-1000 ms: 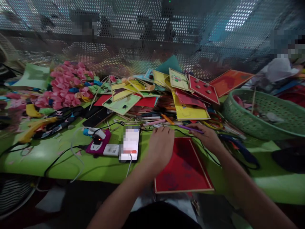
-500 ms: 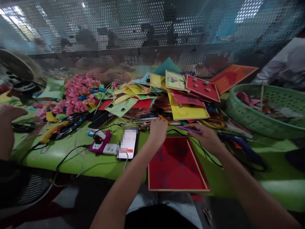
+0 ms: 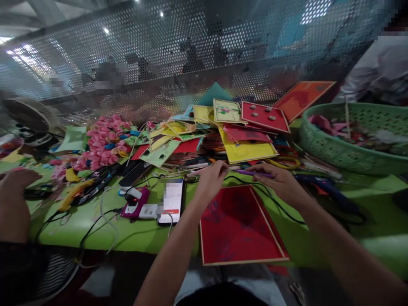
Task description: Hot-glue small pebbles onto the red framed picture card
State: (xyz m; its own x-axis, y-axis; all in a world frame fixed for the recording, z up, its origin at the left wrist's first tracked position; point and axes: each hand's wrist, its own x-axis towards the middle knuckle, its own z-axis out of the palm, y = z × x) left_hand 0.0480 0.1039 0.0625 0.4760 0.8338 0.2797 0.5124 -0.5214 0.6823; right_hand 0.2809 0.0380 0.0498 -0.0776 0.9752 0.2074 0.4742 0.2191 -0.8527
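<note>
A red framed card (image 3: 239,223) lies on the green table (image 3: 73,219) in front of me, overhanging the near edge. Above its top edge, my left hand (image 3: 213,178) has its fingers pinched together near thin sticks; what they hold is too small to name. My right hand (image 3: 280,182) grips a purple pen (image 3: 253,173) that points left toward the left hand. A phone (image 3: 171,200) with a lit screen lies just left of my left forearm.
A heap of coloured cards (image 3: 242,131) fills the table's middle back. Pink paper flowers (image 3: 103,142) lie at the left, a green woven basket (image 3: 347,144) at the right. Cables and a charger (image 3: 134,204) run beside the phone. Another person's hand (image 3: 15,182) rests at far left.
My left hand has moved up from the card's top edge toward the sticks and closed into a pinch. My view has tilted up and right. Another person's hand has come into view at the left.
</note>
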